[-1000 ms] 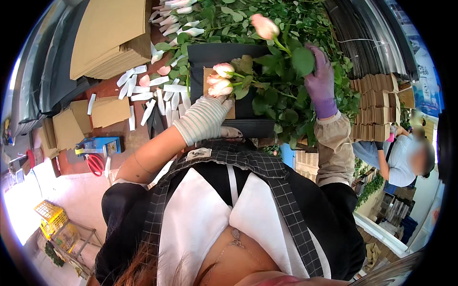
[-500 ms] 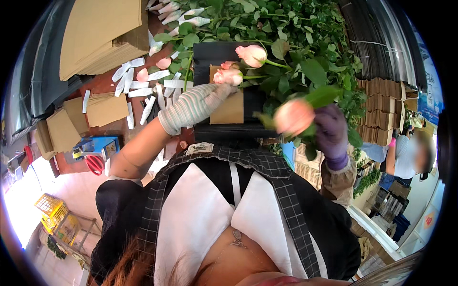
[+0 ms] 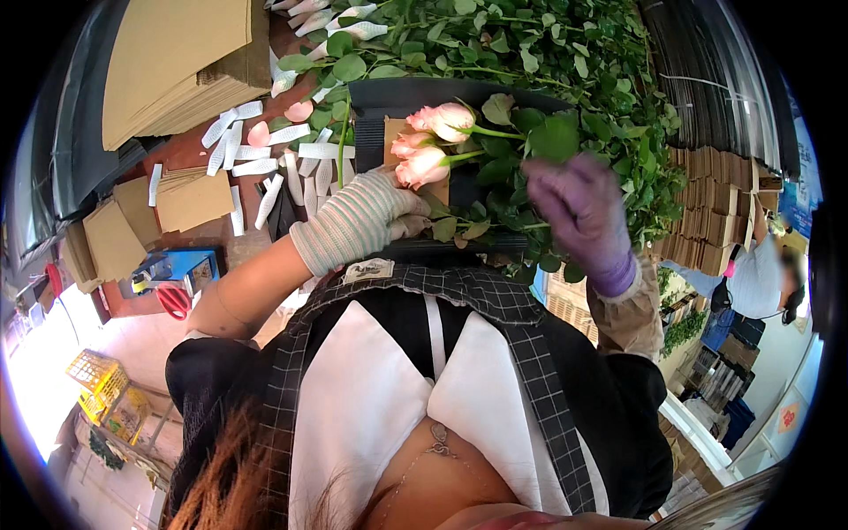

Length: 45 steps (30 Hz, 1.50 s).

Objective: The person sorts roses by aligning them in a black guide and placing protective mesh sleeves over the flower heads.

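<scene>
Several pink roses [image 3: 423, 167] lie with their heads together on a black corrugated sheet [image 3: 371, 99] and a brown cardboard piece [image 3: 393, 132], stems running right. My left hand [image 3: 375, 215], in a white and green striped glove, rests beside the lowest rose head, its fingers loosely bent and apart above some leaves. To the right of the heads, my right hand [image 3: 583, 212] in a purple glove hovers over the leafy stems. It is slightly blurred, its fingers look apart, and no flower shows in it. The leaves hide part of the sheet.
A mass of leafy rose stems [image 3: 565, 71] covers the table's far side. White mesh sleeves [image 3: 256, 166] and loose petals lie left. Cardboard stacks [image 3: 190, 62] stand far left and right [image 3: 707, 208]. Red-handled scissors [image 3: 174, 302] lie near a blue box [image 3: 181, 268]. Another person [image 3: 760, 283] is far right.
The rose that my right hand held in the air now lies among the other heads on the sheet. My right hand has let it go. My left hand has moved down and slightly right.
</scene>
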Available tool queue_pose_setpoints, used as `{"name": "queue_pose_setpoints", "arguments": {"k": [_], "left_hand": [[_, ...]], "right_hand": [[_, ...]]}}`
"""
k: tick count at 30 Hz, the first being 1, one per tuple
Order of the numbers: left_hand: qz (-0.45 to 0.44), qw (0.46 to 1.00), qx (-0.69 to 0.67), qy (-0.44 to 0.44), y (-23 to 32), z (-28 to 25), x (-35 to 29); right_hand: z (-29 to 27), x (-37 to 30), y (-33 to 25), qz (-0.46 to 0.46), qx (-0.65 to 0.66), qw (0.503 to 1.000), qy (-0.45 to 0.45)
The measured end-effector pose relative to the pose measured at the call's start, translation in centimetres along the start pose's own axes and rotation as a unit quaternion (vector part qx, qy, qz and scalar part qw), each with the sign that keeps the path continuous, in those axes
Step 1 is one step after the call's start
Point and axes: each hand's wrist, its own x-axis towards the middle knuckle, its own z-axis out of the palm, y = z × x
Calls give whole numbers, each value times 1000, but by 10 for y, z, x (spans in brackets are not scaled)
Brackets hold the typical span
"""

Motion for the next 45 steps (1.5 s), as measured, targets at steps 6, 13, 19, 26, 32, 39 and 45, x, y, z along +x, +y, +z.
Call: {"name": "queue_pose_setpoints", "arguments": {"k": [6,13,19,26,32,39,45], "left_hand": [[-35,997,62,-3,14,-4,1],[-59,994,81,35,24,-1,-22],[-78,993,88,-30,19,-3,-20],[-91,970,162,-156,24,-25,-18],[-92,978,117,-145,17,-22,-27],[-56,977,202,-33,14,-19,-5],[-118,969,197,-86,11,-16,-4]], "right_hand": [[58,40,25,-67,-193,977,55],[-72,-1,8,-123,-139,979,84],[-87,-20,-29,-129,-36,984,-118],[55,27,-10,66,153,963,-213],[86,32,-7,-53,74,994,-65],[92,17,-10,-61,-10,981,-183],[49,42,-27,1,-14,1000,21]]}}
